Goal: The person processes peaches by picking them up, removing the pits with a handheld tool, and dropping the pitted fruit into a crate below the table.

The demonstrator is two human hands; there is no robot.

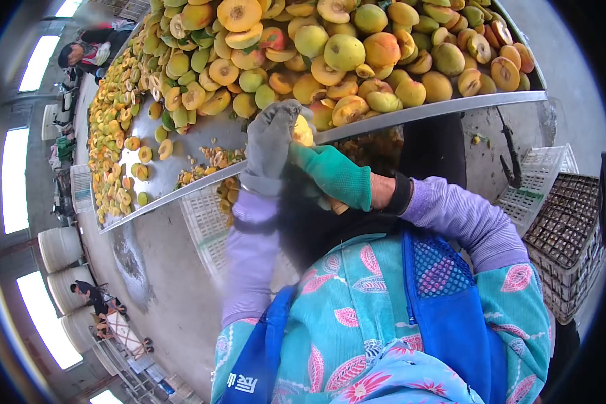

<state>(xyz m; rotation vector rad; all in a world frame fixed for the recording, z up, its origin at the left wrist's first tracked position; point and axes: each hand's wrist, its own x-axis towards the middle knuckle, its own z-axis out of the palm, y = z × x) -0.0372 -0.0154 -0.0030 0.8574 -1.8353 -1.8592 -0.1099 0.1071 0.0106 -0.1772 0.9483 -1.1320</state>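
My left hand (269, 145), in a grey glove, is closed around a yellow peach (304, 130) at the rim of a long metal table (444, 108). My right hand (333, 176), in a green glove, presses against the same peach from below and the right. A small tan piece (338, 206), maybe a tool handle, shows under the green glove; what it is I cannot tell. Whole and halved peaches (343, 50) are piled on the table just beyond my hands. Both sleeves are lavender, over a blue floral apron.
Peach halves (114, 135) and a heap of pits (209, 161) lie along the table's far stretch. White crates (542, 172) and a dark crate (565, 236) stand on the floor at right. White barrels (60, 249) stand at left. Other people (81, 54) work further off.
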